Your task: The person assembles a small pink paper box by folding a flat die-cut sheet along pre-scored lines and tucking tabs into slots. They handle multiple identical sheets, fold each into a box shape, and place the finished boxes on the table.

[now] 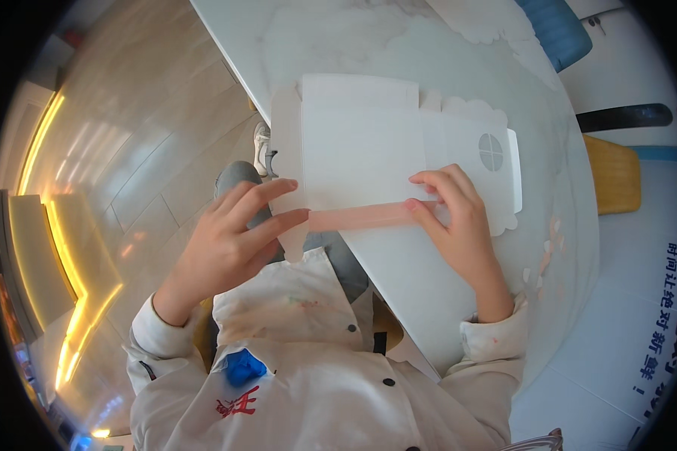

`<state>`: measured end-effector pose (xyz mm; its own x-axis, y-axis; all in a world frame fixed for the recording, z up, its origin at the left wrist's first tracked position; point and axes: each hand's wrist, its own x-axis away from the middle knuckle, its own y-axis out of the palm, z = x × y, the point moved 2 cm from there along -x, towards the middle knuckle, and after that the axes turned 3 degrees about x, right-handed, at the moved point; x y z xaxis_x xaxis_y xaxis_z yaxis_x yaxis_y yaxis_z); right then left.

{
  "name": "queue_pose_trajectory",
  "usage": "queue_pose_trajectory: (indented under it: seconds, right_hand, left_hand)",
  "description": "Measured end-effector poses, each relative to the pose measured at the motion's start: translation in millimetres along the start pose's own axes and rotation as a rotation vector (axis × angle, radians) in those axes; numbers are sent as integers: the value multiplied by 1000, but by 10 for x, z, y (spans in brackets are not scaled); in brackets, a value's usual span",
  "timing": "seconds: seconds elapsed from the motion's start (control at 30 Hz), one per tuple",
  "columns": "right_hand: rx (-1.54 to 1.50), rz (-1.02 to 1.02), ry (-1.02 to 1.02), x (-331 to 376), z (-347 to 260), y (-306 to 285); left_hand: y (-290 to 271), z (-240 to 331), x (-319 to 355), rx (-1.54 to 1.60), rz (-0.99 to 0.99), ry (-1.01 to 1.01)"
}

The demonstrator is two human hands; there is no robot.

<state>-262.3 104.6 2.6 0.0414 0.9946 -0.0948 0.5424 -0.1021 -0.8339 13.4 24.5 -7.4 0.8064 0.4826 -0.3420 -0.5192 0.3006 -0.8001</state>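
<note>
White marble table [444, 60], wood floor left of it. On table: flat unfolded white carton [368, 150]; left hand [233, 240] and right hand [459, 218] pinch its pink strip [361, 216] ends.

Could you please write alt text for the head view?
Both hands, left hand and right hand, press a pink strip along a flat white die-cut cardboard box blank on a white marble table.
</note>
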Motion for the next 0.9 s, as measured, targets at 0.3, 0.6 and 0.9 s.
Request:
queue_pose_trajectory:
  seconds: [0.3,0.6,0.9]
  right_hand:
    - [-2,-11,-397,11,-524,177]
    - [-315,-132,-136,-132,-519,93]
    - [-278,-159,-76,-137,-370,81]
  left_hand:
    - [175,19,26,464,152,-11]
    - [286,130,-210,665,345,-219]
    - [366,166,-281,570,203,-210]
